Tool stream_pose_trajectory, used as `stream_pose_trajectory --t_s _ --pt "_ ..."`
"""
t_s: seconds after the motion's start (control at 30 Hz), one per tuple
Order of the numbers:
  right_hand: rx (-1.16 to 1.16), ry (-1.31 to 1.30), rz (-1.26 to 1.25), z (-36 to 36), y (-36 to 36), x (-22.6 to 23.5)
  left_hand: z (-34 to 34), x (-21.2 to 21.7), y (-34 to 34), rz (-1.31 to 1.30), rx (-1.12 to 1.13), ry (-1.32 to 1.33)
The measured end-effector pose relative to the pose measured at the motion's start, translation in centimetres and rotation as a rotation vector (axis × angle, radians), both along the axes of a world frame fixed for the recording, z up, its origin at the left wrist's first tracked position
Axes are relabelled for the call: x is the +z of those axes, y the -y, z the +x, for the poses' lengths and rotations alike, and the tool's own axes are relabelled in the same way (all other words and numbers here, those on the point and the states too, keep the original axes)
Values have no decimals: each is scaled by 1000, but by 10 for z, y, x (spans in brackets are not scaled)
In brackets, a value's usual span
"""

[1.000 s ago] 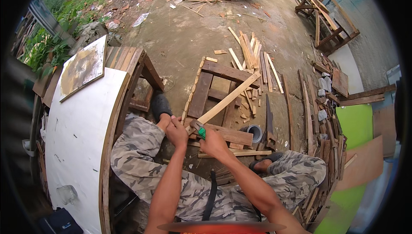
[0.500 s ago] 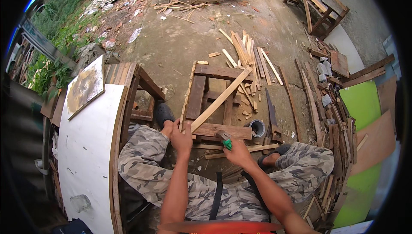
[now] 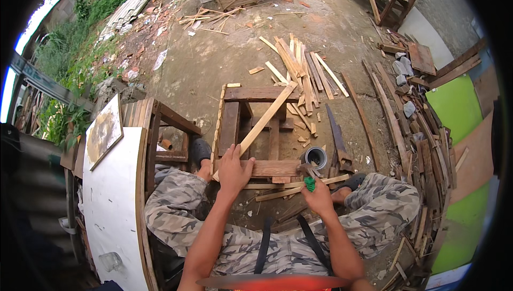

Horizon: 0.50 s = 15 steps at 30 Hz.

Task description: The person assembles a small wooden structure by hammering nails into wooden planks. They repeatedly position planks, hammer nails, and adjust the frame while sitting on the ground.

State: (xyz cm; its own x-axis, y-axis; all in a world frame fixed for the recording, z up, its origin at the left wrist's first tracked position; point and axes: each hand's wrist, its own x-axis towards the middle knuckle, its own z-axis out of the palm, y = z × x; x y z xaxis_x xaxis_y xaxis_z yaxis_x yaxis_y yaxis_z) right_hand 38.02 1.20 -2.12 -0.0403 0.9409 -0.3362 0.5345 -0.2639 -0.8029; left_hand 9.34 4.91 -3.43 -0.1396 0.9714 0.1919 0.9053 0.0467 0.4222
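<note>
A dark wooden frame (image 3: 275,168) lies on the ground between my legs, with a pale wood strip (image 3: 270,115) slanting across it. My left hand (image 3: 235,169) rests palm down on the strip's lower end and the frame's near rail, fingers stretched out. In my right hand (image 3: 319,197) is a hammer with a green grip (image 3: 309,183). Its metal head is just past the rail's right end, in front of a grey tub (image 3: 314,157) with small things inside that I cannot make out.
A handsaw (image 3: 336,136) lies right of the tub. Several loose wood strips (image 3: 299,67) are heaped beyond the frame. On my left stands a white-topped bench (image 3: 115,200) with a stained board (image 3: 105,131). Scrap timber (image 3: 422,131) lines the right side.
My left hand has gone from gripping the frame's near left corner to lying flat on the strip and rail. The right hand and hammer have shifted right, toward the tub. The view has turned slightly.
</note>
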Motion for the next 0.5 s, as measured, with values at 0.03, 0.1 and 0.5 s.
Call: stream_pose_trajectory --t_s 0.03,0.1,0.5 --pt "-4 -14 -7 -1 0 -2 6 1 -15 -56 -14 -22" --pt "-18 -41 -27 -2 0 -3 15 4 -46 -227 -21 -71" --pt "-82 -36 -15 -2 -2 -2 37 3 -123 -502 185 -14"
